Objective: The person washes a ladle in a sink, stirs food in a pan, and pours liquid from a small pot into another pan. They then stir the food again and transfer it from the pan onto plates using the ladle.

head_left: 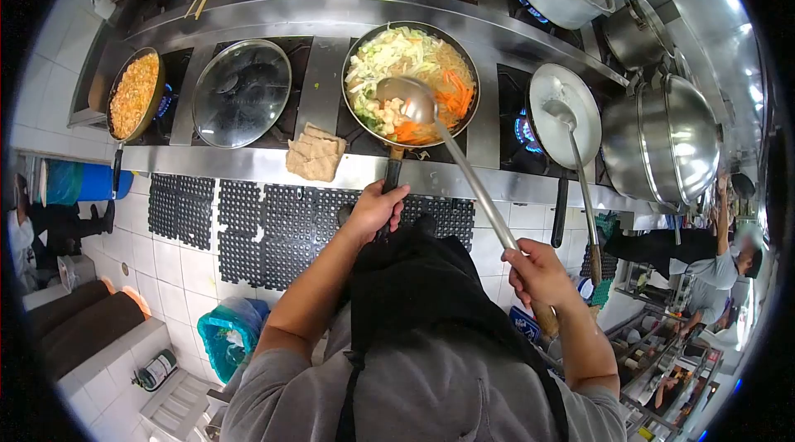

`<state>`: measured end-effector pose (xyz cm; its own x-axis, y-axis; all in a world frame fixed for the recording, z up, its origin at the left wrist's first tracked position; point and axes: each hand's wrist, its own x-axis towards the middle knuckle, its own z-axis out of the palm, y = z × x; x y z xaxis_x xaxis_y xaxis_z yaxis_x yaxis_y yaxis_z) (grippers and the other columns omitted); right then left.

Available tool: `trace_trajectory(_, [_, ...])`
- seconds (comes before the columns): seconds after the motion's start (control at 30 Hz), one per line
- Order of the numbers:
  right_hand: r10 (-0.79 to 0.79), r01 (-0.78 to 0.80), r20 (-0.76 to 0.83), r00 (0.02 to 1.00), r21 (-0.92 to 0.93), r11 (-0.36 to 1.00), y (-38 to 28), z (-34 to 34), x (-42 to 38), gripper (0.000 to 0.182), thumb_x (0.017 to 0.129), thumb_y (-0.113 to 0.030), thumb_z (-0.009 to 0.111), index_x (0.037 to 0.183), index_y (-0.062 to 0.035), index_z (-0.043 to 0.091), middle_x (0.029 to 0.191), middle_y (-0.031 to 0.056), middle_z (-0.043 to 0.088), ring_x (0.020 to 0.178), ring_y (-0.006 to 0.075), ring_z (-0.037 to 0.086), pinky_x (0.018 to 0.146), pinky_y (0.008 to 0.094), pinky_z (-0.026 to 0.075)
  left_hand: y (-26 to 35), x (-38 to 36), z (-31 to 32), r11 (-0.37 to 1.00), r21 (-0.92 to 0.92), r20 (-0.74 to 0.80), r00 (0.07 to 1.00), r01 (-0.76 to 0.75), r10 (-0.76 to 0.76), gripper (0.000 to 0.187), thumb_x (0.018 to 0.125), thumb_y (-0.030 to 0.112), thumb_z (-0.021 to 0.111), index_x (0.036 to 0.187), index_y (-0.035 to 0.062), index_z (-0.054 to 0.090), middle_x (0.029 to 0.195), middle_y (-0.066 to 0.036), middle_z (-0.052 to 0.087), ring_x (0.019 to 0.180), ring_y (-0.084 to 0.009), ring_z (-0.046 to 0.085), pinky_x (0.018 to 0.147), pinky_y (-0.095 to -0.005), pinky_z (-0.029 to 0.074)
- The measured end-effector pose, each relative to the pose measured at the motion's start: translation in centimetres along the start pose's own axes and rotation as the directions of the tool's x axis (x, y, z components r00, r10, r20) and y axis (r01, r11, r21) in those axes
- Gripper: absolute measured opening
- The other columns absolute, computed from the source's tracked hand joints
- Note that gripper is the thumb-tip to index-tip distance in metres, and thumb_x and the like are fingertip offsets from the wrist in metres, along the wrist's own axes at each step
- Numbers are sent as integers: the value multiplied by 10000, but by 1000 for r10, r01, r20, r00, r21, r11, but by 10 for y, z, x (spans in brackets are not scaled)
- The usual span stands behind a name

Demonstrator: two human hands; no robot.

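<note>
My left hand (378, 210) is wrapped round the black handle of a frying pan (392, 162) on the middle of the stove. In the pan lie shredded cabbage (406, 49), carrot strips (458, 96), noodles (447, 59), green pieces and pale chunks, each in its own area. My right hand (534, 274) grips the long handle of a ladle (476, 181). The ladle's metal bowl (421, 100) is inside the pan, over the pale chunks and carrots. A folded brown cloth (315, 152) lies on the stove's front edge, left of the pan handle.
At the left, a pan of orange-coloured rice (135, 98) sits by a flame, beside a glass lid (243, 94). To the right, a white pan (565, 123) over a lit burner holds another ladle (560, 113). Steel bowls (691, 140) stand farther right. A person (712, 276) is at the far right.
</note>
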<state>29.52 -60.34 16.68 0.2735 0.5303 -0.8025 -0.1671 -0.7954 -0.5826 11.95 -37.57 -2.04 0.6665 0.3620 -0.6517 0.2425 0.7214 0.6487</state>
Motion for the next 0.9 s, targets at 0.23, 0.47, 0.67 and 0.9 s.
trace_trajectory(0.23, [10, -11, -15, 1000, -7, 1000, -1, 3, -7, 247, 1024, -258, 535, 969, -17, 529, 540, 30, 493, 366, 110, 442, 340, 284, 368, -2, 2, -2, 1000, 6, 13, 1000, -16, 16, 265, 943, 254, 669, 948, 50, 501, 633, -16, 512, 457, -134, 474, 404, -297, 399])
trace_trajectory(0.47, [-9, 5, -85, 996, -42, 999, -11, -7, -11, 237, 1016, -251, 554, 961, -21, 538, 528, 21, 481, 366, 104, 430, 340, 285, 357, 3, 0, 3, 999, 34, -14, 1000, -12, 12, 223, 969, 235, 629, 947, 52, 504, 611, -5, 480, 456, -134, 462, 416, -298, 386])
trace_trajectory(0.67, [-161, 108, -323, 933, -173, 979, -13, -23, -1, 234, 1005, -238, 571, 907, -29, 534, 505, 11, 464, 361, 103, 431, 332, 285, 333, 1, 1, 3, 1000, -3, -2, 1000, -22, 22, 243, 946, 235, 659, 957, 34, 524, 632, -14, 512, 460, -125, 472, 405, -289, 397])
trace_trajectory(0.9, [-99, 9, -351, 931, -250, 968, 8, 9, 11, 302, 991, -295, 598, 973, 5, 566, 523, 58, 518, 410, 140, 503, 403, 338, 407, -22, 15, 28, 995, -78, -33, 998, -59, 56, 284, 953, 260, 655, 920, 43, 476, 604, -24, 512, 425, -130, 477, 368, -302, 398])
